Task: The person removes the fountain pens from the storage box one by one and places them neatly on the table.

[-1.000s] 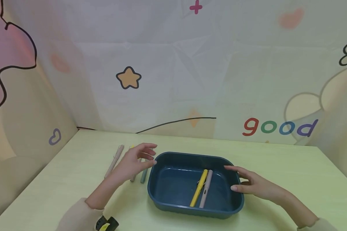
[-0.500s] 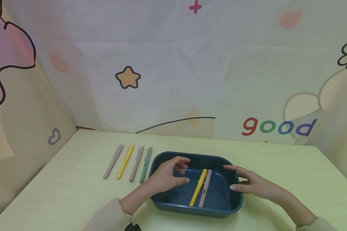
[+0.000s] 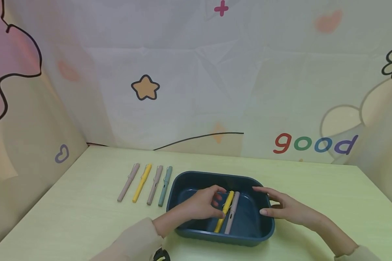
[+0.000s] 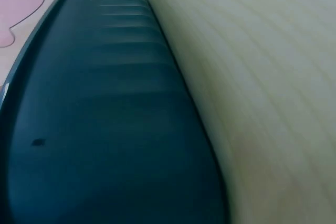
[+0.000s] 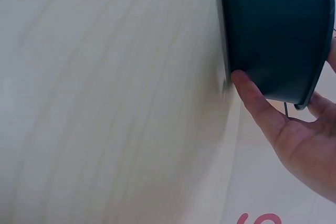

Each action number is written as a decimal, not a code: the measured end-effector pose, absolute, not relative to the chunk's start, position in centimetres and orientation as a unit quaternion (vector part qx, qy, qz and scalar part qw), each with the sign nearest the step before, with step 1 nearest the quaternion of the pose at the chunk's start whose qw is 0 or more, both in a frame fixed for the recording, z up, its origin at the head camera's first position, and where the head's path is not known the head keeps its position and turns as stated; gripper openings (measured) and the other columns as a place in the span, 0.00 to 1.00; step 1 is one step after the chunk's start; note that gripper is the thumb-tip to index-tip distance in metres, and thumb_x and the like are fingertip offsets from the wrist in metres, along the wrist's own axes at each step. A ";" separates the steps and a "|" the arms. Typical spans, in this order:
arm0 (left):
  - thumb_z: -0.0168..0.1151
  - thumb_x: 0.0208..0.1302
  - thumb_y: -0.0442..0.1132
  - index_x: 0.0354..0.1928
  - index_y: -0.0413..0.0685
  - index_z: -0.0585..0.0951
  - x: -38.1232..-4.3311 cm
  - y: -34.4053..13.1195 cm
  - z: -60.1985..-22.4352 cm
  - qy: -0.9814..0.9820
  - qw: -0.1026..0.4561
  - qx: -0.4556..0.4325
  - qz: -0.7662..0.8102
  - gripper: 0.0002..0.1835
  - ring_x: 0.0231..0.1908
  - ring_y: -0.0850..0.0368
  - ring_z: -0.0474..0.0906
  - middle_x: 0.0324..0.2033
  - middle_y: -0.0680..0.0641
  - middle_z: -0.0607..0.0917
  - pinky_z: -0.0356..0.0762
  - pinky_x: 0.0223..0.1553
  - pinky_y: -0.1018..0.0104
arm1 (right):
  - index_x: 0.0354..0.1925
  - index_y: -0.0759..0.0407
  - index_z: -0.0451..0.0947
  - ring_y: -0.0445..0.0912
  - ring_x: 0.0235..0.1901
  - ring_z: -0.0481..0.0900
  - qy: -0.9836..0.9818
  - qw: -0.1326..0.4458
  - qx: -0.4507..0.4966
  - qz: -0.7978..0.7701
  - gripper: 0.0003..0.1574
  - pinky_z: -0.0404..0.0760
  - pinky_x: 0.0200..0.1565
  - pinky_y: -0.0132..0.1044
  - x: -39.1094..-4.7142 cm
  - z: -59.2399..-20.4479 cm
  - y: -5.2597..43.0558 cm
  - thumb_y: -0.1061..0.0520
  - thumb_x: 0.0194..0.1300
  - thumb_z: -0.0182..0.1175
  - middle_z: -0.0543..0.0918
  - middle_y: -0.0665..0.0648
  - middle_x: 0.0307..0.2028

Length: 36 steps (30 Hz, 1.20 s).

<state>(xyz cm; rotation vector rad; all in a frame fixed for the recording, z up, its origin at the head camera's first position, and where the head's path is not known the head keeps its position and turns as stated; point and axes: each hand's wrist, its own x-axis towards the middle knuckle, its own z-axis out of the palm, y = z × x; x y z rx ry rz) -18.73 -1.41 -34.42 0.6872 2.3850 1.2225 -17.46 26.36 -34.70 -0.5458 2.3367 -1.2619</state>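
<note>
A dark blue plastic bin stands on the table. Inside it, a yellow pen and a greyish-pink pen lie side by side. My left hand reaches into the bin from the left, its thumb tip overlapping the yellow pen and its forefinger just left of the pen's upper end. The left wrist view shows the bin's ribbed outer wall, but not the hand. My right hand grips the bin's right end, thumb and forefinger over the rim. In the right wrist view, a finger presses the outside near the base.
Left of the bin, a row of pens lies on the pale table: a greyish-pink pen, a yellow pen, another greyish-pink pen and a teal pen. A printed cloth hangs behind.
My left hand has moved right, from above the row of pens across the bin's left side to the yellow pen inside. My right hand has stayed at the bin's right end.
</note>
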 end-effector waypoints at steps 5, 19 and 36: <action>0.69 0.47 0.32 0.57 0.43 0.69 -19.0 -0.8 -34.6 0.862 0.199 0.237 0.401 0.32 0.37 0.57 0.73 0.40 0.49 0.76 0.73 0.36 0.68 | 0.69 0.58 0.50 0.77 0.61 0.40 0.842 0.214 -0.196 -0.455 0.40 0.67 0.51 0.62 -17.6 -34.5 26.3 0.54 0.64 0.55 0.45 0.75 0.66; 0.69 0.45 0.33 0.57 0.41 0.71 -19.1 0.4 -35.0 0.917 0.189 0.236 0.259 0.32 0.31 0.61 0.69 0.32 0.51 0.75 0.72 0.31 0.72 | 0.68 0.57 0.51 0.76 0.62 0.41 0.847 0.214 -0.192 -0.448 0.40 0.66 0.52 0.61 -17.9 -34.5 26.1 0.53 0.63 0.55 0.45 0.74 0.67; 0.68 0.43 0.31 0.46 0.38 0.78 -18.5 0.6 -35.2 0.923 0.170 0.242 0.246 0.23 0.22 0.62 0.70 0.22 0.52 0.74 0.69 0.21 0.73 | 0.68 0.61 0.51 0.78 0.60 0.42 0.849 0.206 -0.196 -0.446 0.40 0.68 0.51 0.61 -17.5 -34.6 26.2 0.54 0.63 0.56 0.46 0.76 0.66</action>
